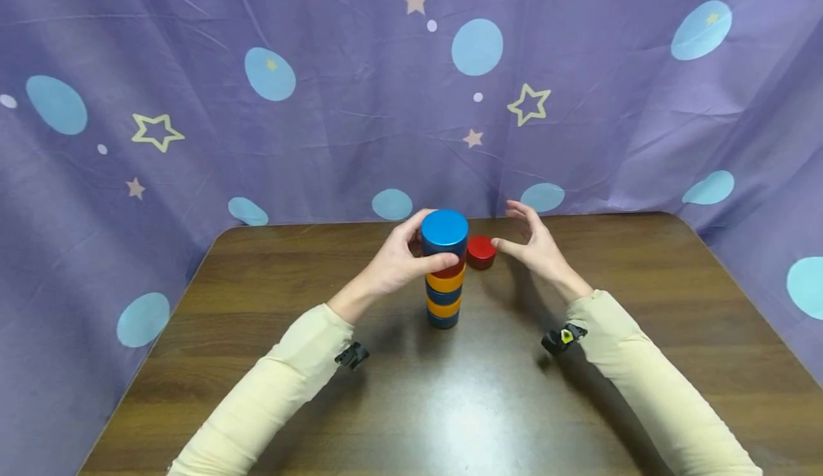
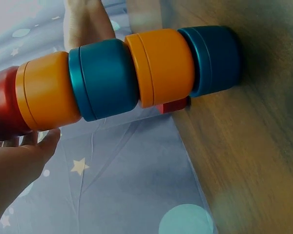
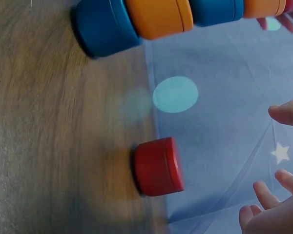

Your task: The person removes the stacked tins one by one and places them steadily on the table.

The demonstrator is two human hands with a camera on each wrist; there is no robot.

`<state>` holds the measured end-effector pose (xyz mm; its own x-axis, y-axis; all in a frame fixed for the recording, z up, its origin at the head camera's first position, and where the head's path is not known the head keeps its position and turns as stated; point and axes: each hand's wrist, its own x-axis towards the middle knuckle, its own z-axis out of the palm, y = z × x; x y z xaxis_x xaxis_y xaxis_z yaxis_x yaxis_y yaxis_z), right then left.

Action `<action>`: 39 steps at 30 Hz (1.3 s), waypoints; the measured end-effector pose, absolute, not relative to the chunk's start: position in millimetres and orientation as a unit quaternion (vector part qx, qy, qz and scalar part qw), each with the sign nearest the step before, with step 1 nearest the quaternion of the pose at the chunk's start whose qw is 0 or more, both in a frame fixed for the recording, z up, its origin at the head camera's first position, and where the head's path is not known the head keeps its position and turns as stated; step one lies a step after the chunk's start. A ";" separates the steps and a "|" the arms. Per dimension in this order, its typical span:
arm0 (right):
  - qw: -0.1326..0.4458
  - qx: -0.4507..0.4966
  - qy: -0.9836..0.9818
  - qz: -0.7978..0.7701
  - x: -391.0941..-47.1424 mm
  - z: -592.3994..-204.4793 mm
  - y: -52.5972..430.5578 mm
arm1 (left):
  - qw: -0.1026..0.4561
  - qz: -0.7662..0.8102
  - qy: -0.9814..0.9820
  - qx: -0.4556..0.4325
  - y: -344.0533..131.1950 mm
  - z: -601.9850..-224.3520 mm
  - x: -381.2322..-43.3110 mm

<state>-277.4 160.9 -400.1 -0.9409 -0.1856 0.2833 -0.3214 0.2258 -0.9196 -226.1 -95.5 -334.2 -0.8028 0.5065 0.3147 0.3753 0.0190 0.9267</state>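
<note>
A tall upright stack of round lidded tins stands on the table, with blue and orange tins alternating below a red tin (image 2: 7, 103) and a blue tin (image 1: 444, 230) on top. My left hand (image 1: 401, 256) grips the stack near its top, thumb across the front where the top blue tin meets the red one, fingers around the back. To the right, my right hand (image 1: 539, 250) is held in the air, fingers spread and holding nothing. Below it a separate red tin (image 3: 158, 166) sits on the table, apart from the fingers in the right wrist view.
The brown wooden table (image 1: 270, 362) ends at a back edge just behind the stack and the single red tin. A purple curtain (image 1: 347, 147) with stars and dots hangs behind it. Dark wrist cameras are strapped at both sleeves (image 1: 283, 362).
</note>
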 end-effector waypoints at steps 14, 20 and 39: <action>0.089 0.223 -0.757 0.607 -252.8 -380.3 155.2 | 0.075 0.661 0.678 0.313 -98.8 -349.8 -223.8; 0.096 0.261 -0.742 0.610 -244.4 -363.7 150.1 | 0.088 0.658 0.679 0.313 -100.0 -357.7 -223.2; 0.069 0.376 -0.667 0.639 -214.5 -321.3 119.9 | 0.086 0.626 0.719 0.290 -98.9 -360.9 -224.3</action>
<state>-214.5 119.9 -321.3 -0.7080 -0.4138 0.5723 -0.5893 -0.1005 -0.8017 -224.3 -98.9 -360.9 -0.8173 0.5247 0.2382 0.3085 0.0494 0.9499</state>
